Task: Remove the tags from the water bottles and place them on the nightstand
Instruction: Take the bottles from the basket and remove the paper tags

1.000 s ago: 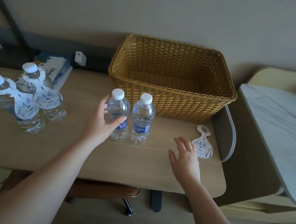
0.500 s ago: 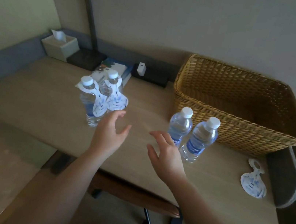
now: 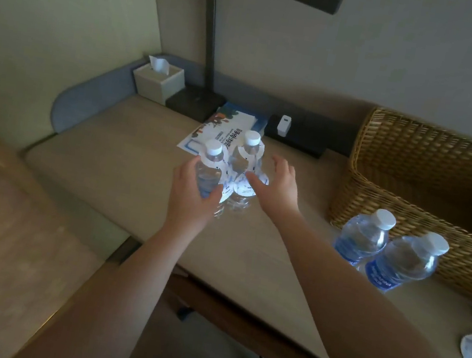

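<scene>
Tagged bottles (image 3: pixel 209 172), white paper collars

I see clear bottles (image 3: pixel 362 239) with white caps and blue labels beside the golden-brown woven basket (image 3: pixel 423 188). Left of the basket, two bottles' white tags (image 3: pixel 245 180) carry blue print; the desk (image 3: pixel 126 168) is pale tan.

Printed white-and-blue booklet (image 3: pixel 220 133): large dark Chinese characters, blurred, not legible. Clear plastic water bottle with blue label (image 3: pixel 403 262): white lettering, partly readable, ending "…FINA". Nothing else readable.
</scene>
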{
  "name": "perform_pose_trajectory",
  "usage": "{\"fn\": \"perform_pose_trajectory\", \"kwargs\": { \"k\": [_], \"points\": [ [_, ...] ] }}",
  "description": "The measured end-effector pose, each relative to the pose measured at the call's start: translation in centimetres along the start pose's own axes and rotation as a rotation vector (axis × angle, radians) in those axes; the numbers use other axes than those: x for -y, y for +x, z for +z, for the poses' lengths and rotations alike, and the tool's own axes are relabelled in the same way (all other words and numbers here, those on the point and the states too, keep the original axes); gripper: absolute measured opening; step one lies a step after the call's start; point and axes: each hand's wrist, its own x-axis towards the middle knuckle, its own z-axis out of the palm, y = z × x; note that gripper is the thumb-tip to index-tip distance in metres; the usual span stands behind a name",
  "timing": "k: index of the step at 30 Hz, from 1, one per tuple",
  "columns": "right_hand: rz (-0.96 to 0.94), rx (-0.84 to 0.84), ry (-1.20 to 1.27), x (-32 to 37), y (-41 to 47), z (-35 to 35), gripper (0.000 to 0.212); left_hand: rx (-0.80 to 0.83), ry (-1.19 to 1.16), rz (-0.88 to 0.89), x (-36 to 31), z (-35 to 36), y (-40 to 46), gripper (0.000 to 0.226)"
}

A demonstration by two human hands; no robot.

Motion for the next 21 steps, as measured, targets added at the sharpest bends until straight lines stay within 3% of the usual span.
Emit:
{"fn": "perform_pose_trajectory", "kwargs": {
  "k": [3, 7, 12, 21],
  "points": [
    [0.027, 0.025, 0.029, 0.8, 1.6, 1.0, 0.076, 0.042, -0.056, -0.062, 0.4, 0.1, 1.7, 0.06],
    [0.032, 0.016, 0.05, 1.2, 2.8, 2.5, 0.053, 0.029, -0.083, -0.057, 1.0, 0.1, 2.5, 0.051],
    [0.033, -0.038, 0.097, 1.2, 3.1, 3.0, 0.043, 0.051, -0.09, -0.038, 1.5, -0.1, 2.7, 0.054],
    [0.018, -0.063, 0.148, -0.1, -0.5, 0.9, 0.041, 0.013, 0.017, 0.085, 1.3, -0.6, 1.3, 0.058]
  ]
}}
